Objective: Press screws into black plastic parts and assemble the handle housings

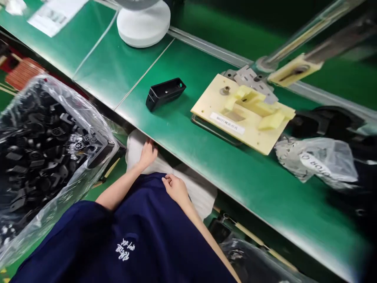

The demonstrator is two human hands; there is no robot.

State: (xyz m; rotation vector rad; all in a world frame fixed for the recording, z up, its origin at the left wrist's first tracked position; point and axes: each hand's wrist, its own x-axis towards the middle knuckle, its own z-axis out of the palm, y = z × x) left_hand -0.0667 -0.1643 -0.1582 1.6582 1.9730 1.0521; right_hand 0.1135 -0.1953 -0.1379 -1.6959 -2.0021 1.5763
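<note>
My left hand is at the front edge of the green table, its fingers apart and touching the edge, with nothing seen in it. Close to the dark blue shirt, my right hand has its fingers curled together near the shirt's hem; whether they pinch anything is too small to tell. A black hollow rectangular part lies on the table beyond both hands. To its right stands a pale yellow fixture plate with yellow blocks and a white label.
A lined crate of black parts stands at the left. White round base and paper lie farther back. Plastic bags and dark parts sit at the right. Another plastic-lined container is below the table's edge.
</note>
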